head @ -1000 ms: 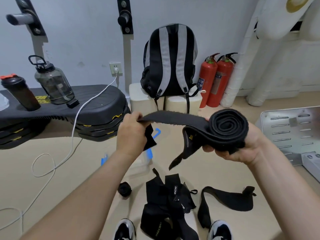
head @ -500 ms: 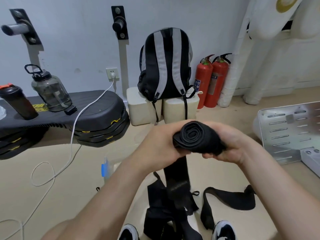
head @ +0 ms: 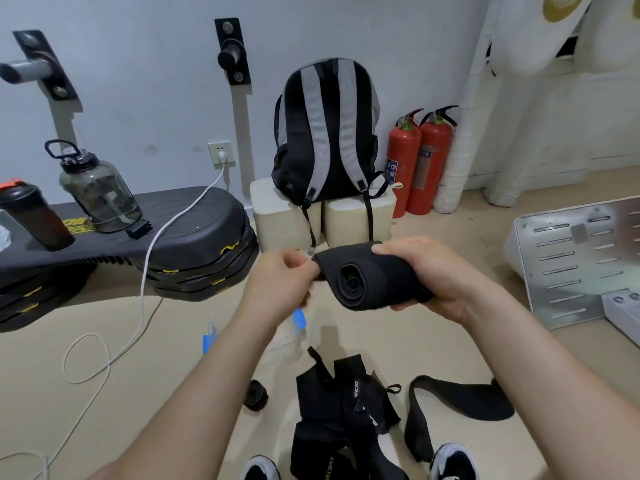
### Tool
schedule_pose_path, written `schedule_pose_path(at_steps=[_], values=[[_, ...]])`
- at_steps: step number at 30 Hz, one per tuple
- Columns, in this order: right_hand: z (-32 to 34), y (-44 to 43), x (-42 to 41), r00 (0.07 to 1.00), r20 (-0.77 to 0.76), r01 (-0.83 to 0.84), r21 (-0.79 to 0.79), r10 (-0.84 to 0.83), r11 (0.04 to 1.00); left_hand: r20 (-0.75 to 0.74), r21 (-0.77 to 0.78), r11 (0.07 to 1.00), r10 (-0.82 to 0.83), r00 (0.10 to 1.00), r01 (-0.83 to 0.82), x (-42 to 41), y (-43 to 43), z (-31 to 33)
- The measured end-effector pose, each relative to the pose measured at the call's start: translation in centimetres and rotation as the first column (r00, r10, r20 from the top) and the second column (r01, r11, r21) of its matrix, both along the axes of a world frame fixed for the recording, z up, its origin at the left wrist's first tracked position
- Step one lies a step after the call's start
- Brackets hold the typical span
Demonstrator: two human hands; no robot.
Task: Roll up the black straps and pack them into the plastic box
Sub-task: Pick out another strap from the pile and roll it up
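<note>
Strap nearly rolled, held in both hands above the floor.
We hold the rolled strap (head: 367,278) in front of us. Our right hand (head: 440,275) is curled around the roll and our left hand (head: 280,282) pinches its loose end. We judge the strap soft, light and a little springy, so the roll can come loose if released. It is best gripped around the middle, with a thumb on the outer layer. The plastic box (head: 289,341) stands on the floor under the left hand, partly hidden by the forearm, and we cannot tell what is inside. A small roll (head: 256,394), a pile of straps (head: 346,403) and one long strap (head: 460,400) lie outside it.
</note>
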State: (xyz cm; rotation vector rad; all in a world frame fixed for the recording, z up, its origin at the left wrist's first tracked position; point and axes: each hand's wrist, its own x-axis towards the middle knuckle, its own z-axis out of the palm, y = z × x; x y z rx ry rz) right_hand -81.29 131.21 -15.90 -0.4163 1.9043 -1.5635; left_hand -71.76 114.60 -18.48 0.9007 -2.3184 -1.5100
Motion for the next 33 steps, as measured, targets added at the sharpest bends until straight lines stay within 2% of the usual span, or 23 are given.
schedule_pose_path(at_steps=[1,2,4,6,7,8,10,12,14,17,19,22,25,29,33], values=[[0.0,0.0,0.0,0.999,-0.033,0.014,-0.001,-0.014,1.000,0.096,0.277,0.959,-0.087,0.992,0.058,0.2,0.2,0.4],[0.1,0.0,0.0,0.998,-0.062,0.027,0.001,-0.027,1.000,0.082,0.483,0.869,-0.164,0.983,0.105,0.4,0.5,0.6],[0.0,-0.3,0.2,0.992,-0.123,0.040,0.017,-0.038,0.999,-0.105,0.697,0.693,-0.152,0.983,0.182,0.6,1.0,0.7],[-0.3,-0.8,0.5,0.981,-0.185,0.063,0.043,-0.054,0.997,-0.264,0.778,0.575,-0.067,0.962,0.253,0.6,1.9,0.9],[-0.6,-1.2,0.5,0.975,-0.208,0.087,0.051,-0.075,0.995,-0.328,0.767,0.571,-0.043,0.944,0.293,0.5,2.5,0.9],[-0.8,-1.5,0.6,0.970,-0.221,0.115,0.061,-0.099,0.991,-0.394,0.720,0.605,-0.047,0.918,0.340,0.4,2.9,0.8],[-1.0,-1.9,0.5,0.962,-0.234,0.167,0.097,-0.140,0.981,-0.470,0.535,0.736,-0.149,0.870,0.415,0.2,3.0,0.1],[-1.3,-1.9,0.5,0.956,-0.241,0.202,0.134,-0.166,0.970,-0.459,0.374,0.791,-0.295,0.838,0.484,0.3,2.6,-0.4],[-1.5,-1.9,0.5,0.951,-0.252,0.221,0.158,-0.177,0.962,-0.422,0.301,0.839,-0.309,0.852,0.453,0.3,2.5,-0.8],[-1.4,-1.8,0.5,0.952,-0.262,0.217,0.208,-0.159,0.954,-0.438,0.315,0.872,-0.216,0.873,0.374,0.0,3.2,-1.2],[-0.9,-1.4,0.5,0.976,-0.182,0.153,0.190,-0.119,0.970,-0.449,0.334,0.875,-0.180,0.875,0.351,-0.4,3.4,-1.3],[0.0,0.1,0.3,0.993,-0.020,-0.112,0.104,0.115,0.988,-0.478,0.373,0.865,-0.130,0.869,0.335,-0.6,3.2,-1.1],[0.1,1.3,-0.2,0.958,-0.032,-0.285,0.020,0.286,0.958,-0.468,0.446,0.842,-0.069,0.881,0.303,-0.6,2.9,-0.8],[-0.2,1.3,-0.5,0.966,-0.119,-0.233,-0.034,0.228,0.972,-0.456,0.567,0.766,-0.016,0.890,0.304,-0.8,2.9,-0.6],[-0.4,1.1,-0.4,0.972,-0.152,-0.185,-0.044,0.177,0.982,-0.451,0.604,0.729,-0.020,0.892,0.321,-1.0,2.7,-0.8]])
